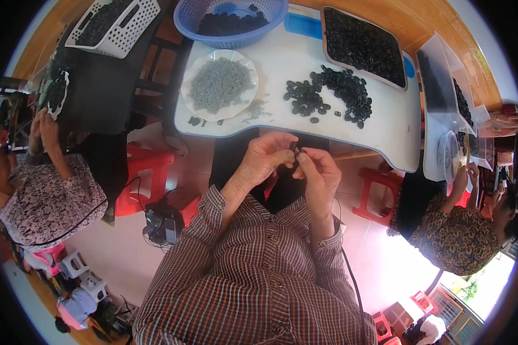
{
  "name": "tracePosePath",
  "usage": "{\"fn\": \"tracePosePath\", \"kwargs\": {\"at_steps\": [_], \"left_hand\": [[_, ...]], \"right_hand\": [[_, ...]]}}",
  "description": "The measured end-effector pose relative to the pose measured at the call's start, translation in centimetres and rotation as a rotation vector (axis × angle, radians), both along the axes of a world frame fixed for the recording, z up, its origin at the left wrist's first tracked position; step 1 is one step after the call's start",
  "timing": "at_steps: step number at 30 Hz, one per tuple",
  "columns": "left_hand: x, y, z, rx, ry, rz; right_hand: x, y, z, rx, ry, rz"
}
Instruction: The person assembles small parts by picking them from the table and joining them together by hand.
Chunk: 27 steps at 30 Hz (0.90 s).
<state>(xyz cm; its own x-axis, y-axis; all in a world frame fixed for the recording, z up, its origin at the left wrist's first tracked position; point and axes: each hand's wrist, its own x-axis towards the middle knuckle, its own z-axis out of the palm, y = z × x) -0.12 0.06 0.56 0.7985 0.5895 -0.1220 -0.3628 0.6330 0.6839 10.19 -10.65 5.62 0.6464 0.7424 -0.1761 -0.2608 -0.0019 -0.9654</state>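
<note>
Close in front of my chest, just off the table's near edge, my two hands meet at the fingertips. My left hand (265,158) pinches a small black part (296,150) between thumb and fingers. My right hand (317,171) is closed on the same part from the other side; anything smaller in those fingers is too small to make out. On the table, loose black oval parts (304,98) lie in a pile beyond my hands. To their left, a white scalloped plate (185,86) carries a heap of small grey pieces (220,85).
A blue basket (193,39) and a tray of black parts (362,46) stand at the back of the white table (270,75). Co-workers sit at tables on both sides. A white basket (124,37) is at far left; red stools (144,175) stand nearby.
</note>
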Motion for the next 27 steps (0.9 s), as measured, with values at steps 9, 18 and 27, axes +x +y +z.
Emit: {"fn": "tracePosePath", "kwargs": {"at_steps": [9,18,27], "left_hand": [[-0.15,-0.08,-0.43,-0.156,-0.115,-0.055],[-0.09,-0.22,-0.26,-0.020,-0.028,-0.018],[-0.30,-0.11,-0.05,0.074,0.056,-0.009]], "right_hand": [[-0.18,-0.08,0.26,0.011,-0.003,0.004],[-0.24,-0.01,0.19,-0.006,-0.025,0.001],[-0.23,0.09,0.22,-0.034,-0.107,-0.023]]}}
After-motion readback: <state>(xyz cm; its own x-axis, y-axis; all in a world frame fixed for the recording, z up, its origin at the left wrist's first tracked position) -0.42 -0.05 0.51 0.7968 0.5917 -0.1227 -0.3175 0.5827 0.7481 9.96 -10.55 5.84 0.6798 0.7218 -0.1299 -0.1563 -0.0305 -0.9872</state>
